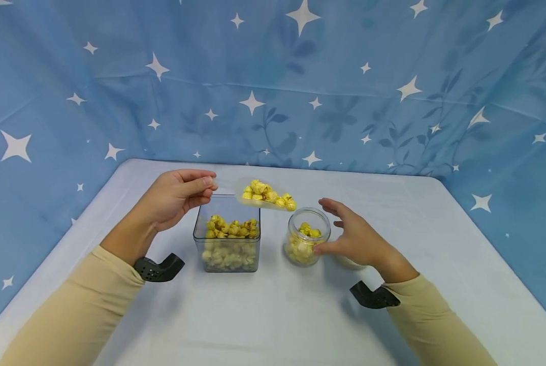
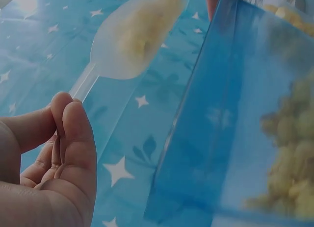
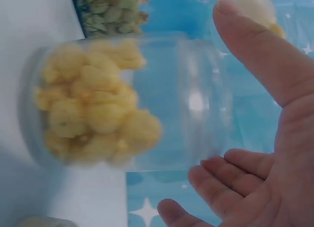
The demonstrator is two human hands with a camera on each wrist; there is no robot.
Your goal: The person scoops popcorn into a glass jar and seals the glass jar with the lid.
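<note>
My left hand pinches the thin handle of a translucent plastic scoop between thumb and fingers. Yellow popcorn fills the scoop's bowl, which hangs in the air between a clear square container and a round glass jar. More popcorn lies in the container and, to a partial depth, in the jar. Beside the jar, my right hand has its thumb and fingers spread wide around its right side. In the right wrist view, the jar stands between me and the container, its mouth uncovered.
A pale round object lies on the table behind the right hand, mostly hidden. White cloth covers the table. A blue star-patterned curtain rises along the far side and both flanks.
</note>
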